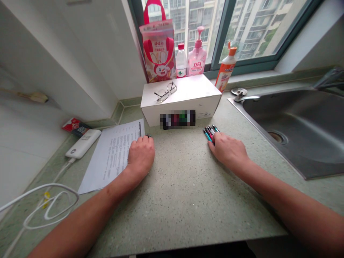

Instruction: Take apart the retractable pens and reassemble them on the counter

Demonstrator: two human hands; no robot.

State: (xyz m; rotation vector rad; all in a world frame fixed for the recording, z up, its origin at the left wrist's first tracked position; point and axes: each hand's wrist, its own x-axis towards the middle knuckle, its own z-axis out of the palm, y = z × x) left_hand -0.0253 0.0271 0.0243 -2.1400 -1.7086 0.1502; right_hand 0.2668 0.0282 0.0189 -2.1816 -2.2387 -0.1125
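My left hand (141, 152) is closed, knuckles up, over the right edge of a printed sheet of paper (114, 150) on the counter. Small dark tips (148, 135) poke out beyond its fingers; what they belong to is hidden. To the right, my right hand (228, 147) lies curled over several pens (207, 134) on the countertop. Their dark ends and teal and pink barrels show past the fingers, while the rest is covered by the hand. A white box (182, 91) stands behind, between both hands, with eyeglasses (166, 92) on top.
A steel sink (292, 118) is set into the counter at right. Left are a white power bank (84, 143) with a cable (53, 193) and a red-and-black packet (76, 127). Behind the box stand a gift bag (159, 53), water bottle (181, 61), pump bottle (197, 55) and orange-capped bottle (226, 70).
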